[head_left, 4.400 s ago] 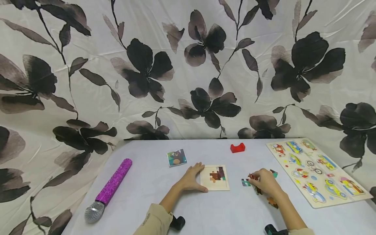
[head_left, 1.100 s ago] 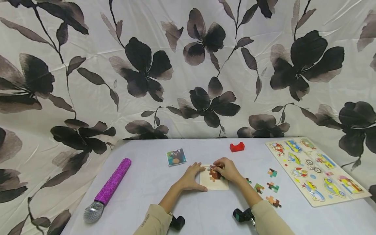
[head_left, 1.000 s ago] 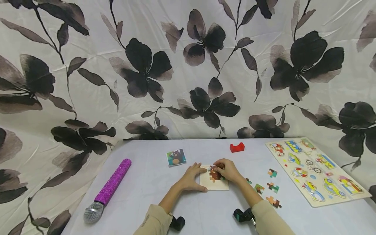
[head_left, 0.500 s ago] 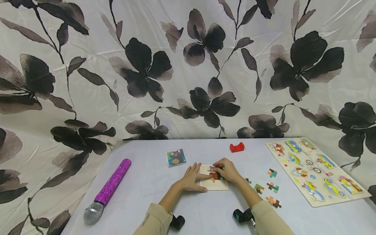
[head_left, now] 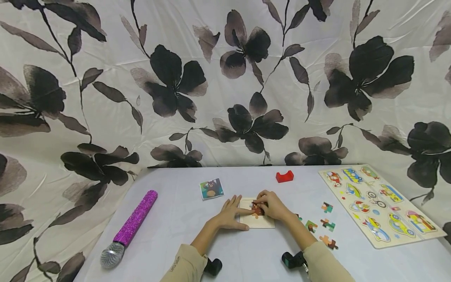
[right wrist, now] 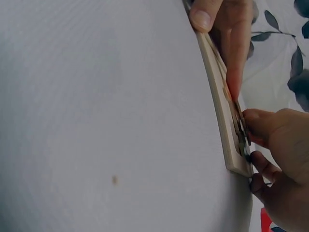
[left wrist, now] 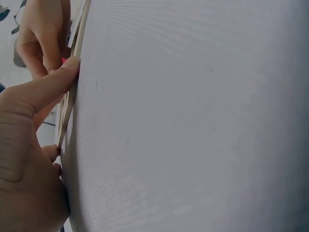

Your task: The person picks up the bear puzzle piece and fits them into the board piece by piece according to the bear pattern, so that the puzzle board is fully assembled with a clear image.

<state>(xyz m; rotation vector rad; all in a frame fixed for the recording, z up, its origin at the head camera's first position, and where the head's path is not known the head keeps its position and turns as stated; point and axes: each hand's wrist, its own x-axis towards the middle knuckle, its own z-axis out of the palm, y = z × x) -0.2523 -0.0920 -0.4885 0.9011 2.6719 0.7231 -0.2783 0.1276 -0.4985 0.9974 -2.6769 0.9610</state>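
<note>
A small pale wooden puzzle frame (head_left: 264, 224) lies flat on the table, with brown bear-coloured jigsaw pieces (head_left: 257, 211) set in its upper right part. My left hand (head_left: 229, 216) spreads over the frame's left side: thumb at the near edge, index finger pressing straight on the pieces. Over the frame's right side, my right hand (head_left: 273, 205) pinches a jigsaw piece with bent fingers, mostly hidden under them. In the right wrist view the piece (right wrist: 243, 126) stands slightly above the frame (right wrist: 215, 92), between the thumb and fingers of my right hand (right wrist: 289, 150).
Several loose jigsaw pieces (head_left: 327, 225) lie right of the frame. Behind it are a bear picture card (head_left: 211, 188) and a red block (head_left: 284, 177). A glittery purple microphone (head_left: 136, 218) lies left; a vehicle puzzle board (head_left: 384, 243) lies right. A floral cloth (head_left: 246, 94) hangs behind the table.
My right hand has come from the loose pieces to the frame with a piece. My left index finger has moved onto the set pieces. Lately the right fingers have shifted slightly.
</note>
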